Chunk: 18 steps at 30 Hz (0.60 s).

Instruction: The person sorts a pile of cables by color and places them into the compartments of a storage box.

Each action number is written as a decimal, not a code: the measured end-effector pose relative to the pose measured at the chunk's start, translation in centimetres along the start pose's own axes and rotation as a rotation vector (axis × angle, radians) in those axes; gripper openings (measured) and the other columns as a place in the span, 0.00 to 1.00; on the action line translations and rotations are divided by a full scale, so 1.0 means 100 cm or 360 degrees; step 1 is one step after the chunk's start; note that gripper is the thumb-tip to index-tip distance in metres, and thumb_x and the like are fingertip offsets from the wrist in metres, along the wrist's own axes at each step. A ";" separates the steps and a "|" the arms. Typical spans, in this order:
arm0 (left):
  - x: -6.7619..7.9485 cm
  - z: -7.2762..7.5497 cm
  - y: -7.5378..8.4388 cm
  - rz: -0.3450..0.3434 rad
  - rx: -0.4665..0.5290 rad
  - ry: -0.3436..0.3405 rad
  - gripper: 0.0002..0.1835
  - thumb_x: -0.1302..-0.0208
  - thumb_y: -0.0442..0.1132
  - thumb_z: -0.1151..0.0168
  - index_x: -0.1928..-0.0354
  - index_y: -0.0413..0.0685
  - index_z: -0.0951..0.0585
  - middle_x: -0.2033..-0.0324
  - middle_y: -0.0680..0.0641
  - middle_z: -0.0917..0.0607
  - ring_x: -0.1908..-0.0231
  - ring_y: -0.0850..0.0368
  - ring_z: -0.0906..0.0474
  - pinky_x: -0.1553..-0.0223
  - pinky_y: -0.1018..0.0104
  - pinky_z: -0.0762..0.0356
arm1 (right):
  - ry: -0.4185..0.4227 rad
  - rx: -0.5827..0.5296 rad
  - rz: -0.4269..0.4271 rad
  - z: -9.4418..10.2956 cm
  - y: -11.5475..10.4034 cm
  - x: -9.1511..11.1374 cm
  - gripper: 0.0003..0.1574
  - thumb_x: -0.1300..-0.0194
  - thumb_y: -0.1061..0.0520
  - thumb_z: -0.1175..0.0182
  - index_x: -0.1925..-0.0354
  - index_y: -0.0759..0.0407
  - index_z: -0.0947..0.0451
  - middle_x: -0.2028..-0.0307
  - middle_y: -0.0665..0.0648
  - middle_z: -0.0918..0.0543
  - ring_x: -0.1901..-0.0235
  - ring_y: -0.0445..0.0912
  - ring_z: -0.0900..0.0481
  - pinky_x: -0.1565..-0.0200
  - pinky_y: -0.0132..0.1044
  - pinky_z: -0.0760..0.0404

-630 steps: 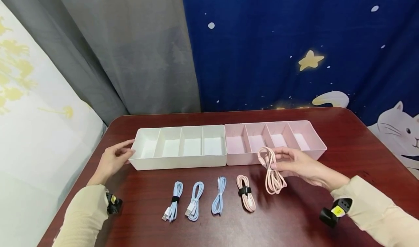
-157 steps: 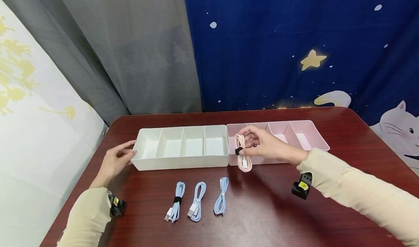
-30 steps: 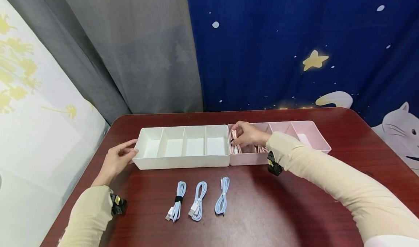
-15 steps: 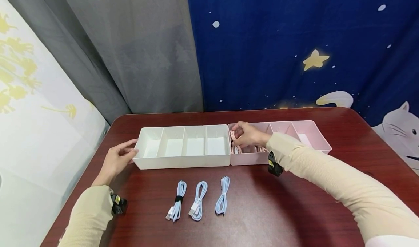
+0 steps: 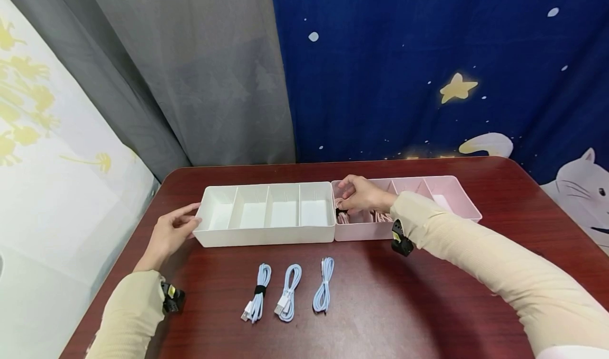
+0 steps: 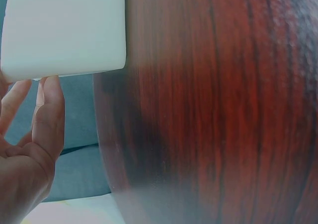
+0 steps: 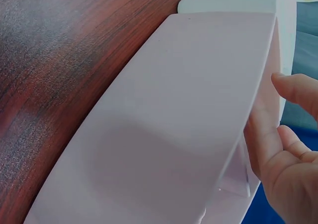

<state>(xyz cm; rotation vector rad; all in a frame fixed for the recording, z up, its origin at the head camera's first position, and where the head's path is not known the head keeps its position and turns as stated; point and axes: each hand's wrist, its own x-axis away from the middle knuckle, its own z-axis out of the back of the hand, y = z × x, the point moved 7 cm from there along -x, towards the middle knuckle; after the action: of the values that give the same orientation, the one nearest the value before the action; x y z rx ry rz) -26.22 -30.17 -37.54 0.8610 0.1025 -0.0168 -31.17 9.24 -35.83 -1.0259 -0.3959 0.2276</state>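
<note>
A white four-compartment box and a pink one stand end to end on the table. My left hand touches the white box's left end with its fingertips. Over the pink box's leftmost compartment is my right hand, with thumb and fingers apart in the right wrist view. Below its fingertips a pink coiled cable with a black strap lies in that compartment. Another pink cable lies in the compartment to its right, partly hidden by the hand and wrist.
Three light-blue coiled cables lie in a row in front of the boxes: a black-strapped one, a middle one and a right one. Curtains hang behind the dark red table.
Over the last second the pink strapped cable has dropped lower into the leftmost compartment and the right hand's fingers have let go of it. The left hand stays at the white box.
</note>
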 end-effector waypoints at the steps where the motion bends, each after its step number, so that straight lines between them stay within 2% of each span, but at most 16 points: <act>1: 0.000 0.000 0.000 -0.0002 -0.0003 0.0000 0.24 0.39 0.45 0.45 0.41 0.47 0.30 0.61 0.38 0.22 0.72 0.70 0.26 0.72 0.73 0.24 | -0.0004 -0.0002 0.0001 0.000 0.000 0.000 0.31 0.51 0.71 0.40 0.49 0.72 0.39 0.62 0.68 0.29 0.71 0.49 0.24 0.65 0.47 0.21; 9: 0.000 0.000 -0.001 -0.0002 -0.0002 -0.0006 0.24 0.39 0.45 0.46 0.41 0.47 0.30 0.61 0.38 0.22 0.71 0.70 0.26 0.71 0.73 0.24 | 0.0005 0.0040 0.0130 0.003 -0.009 0.006 0.28 0.51 0.69 0.39 0.51 0.72 0.37 0.59 0.69 0.27 0.60 0.51 0.27 0.65 0.42 0.21; 12: 0.000 -0.001 -0.001 0.0000 0.0004 -0.0012 0.24 0.39 0.45 0.46 0.41 0.47 0.30 0.61 0.38 0.22 0.71 0.70 0.26 0.71 0.72 0.24 | 0.0008 -0.0020 0.0195 0.004 -0.013 0.012 0.28 0.51 0.70 0.40 0.50 0.74 0.37 0.58 0.71 0.28 0.61 0.54 0.26 0.64 0.43 0.21; 18: -0.001 0.000 0.000 -0.0011 0.0009 -0.0003 0.24 0.39 0.44 0.45 0.41 0.46 0.30 0.62 0.38 0.22 0.72 0.70 0.26 0.71 0.72 0.24 | 0.0047 -0.0007 0.0341 0.008 -0.021 0.022 0.28 0.50 0.70 0.42 0.49 0.75 0.37 0.57 0.73 0.28 0.60 0.58 0.24 0.62 0.40 0.22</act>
<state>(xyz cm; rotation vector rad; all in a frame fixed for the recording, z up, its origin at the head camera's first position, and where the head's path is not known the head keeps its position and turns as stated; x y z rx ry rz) -26.31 -30.14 -37.50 0.8662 0.1034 -0.0244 -29.55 9.63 -33.23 -1.0753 -0.2592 0.4032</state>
